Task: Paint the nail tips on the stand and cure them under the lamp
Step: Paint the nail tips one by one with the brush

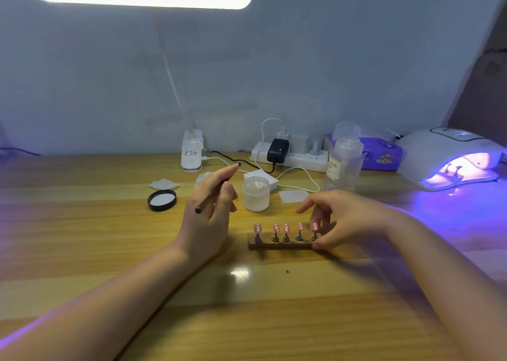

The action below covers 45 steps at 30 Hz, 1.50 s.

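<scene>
Left hand [208, 209] raised just left of the stand, fingers curled around a thin brown brush [216, 189] angled up and far-right. Right hand [340, 220] grips the right end of the wooden stand [279, 244], thumb on its near edge, fingers behind. Stand sits mid-table with five pink nail tips [286, 227] upright on pegs. Open white jar [256, 193] just beyond, contents pale; its black lid [162, 200] lies to the left. Clear bottle [343, 163] far right. Curing lamp [450, 157] glows violet at right edge, something small inside. Bare wooden table [247, 305] on the near side.

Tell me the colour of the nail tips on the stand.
Pink, with small pale glints, on all five nail tips; the head view shows them.
</scene>
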Motion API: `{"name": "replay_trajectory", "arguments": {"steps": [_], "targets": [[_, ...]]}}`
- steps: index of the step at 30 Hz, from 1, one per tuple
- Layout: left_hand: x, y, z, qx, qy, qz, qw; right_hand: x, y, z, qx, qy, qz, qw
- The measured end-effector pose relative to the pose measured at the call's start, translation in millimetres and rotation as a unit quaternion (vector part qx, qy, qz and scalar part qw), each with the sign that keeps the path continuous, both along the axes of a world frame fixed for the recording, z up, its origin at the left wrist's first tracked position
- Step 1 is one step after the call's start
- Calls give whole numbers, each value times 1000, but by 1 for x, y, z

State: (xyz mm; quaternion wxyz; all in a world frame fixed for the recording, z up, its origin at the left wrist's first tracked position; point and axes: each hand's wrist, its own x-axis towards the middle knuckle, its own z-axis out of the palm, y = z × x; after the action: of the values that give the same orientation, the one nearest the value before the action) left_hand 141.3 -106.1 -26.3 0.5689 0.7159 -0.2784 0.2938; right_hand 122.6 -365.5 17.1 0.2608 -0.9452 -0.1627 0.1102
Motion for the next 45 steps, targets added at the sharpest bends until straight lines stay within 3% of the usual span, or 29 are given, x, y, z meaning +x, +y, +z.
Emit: {"name": "replay_trajectory", "arguments": {"steps": [7, 11, 14, 18, 21, 26, 36, 45], "targets": [[1, 2, 2, 0, 34, 20, 999, 7, -5, -15, 52, -91, -75, 992], [-3, 2, 4, 53, 25, 40, 997, 3, 4, -17, -39, -194, -95, 976], [-9, 2, 6, 174, -32, 75, 981, -8, 19, -9, -66, -311, -102, 943], [-15, -2, 6, 358, -75, 94, 926, -25, 52, -9, -51, -398, -93, 911], [-15, -3, 5, 373, -50, 77, 923, -28, 72, -21, -94, -365, -74, 923], [-14, -3, 3, 295, 1, 46, 954, -24, 78, -35, -107, -317, -80, 939], [-10, -6, -4, 281, 17, 3, 959, -18, 84, -44, -54, -274, -119, 953], [-13, -6, 0, 243, -4, 41, 969, -21, 85, -42, -15, -266, -128, 955]]}}
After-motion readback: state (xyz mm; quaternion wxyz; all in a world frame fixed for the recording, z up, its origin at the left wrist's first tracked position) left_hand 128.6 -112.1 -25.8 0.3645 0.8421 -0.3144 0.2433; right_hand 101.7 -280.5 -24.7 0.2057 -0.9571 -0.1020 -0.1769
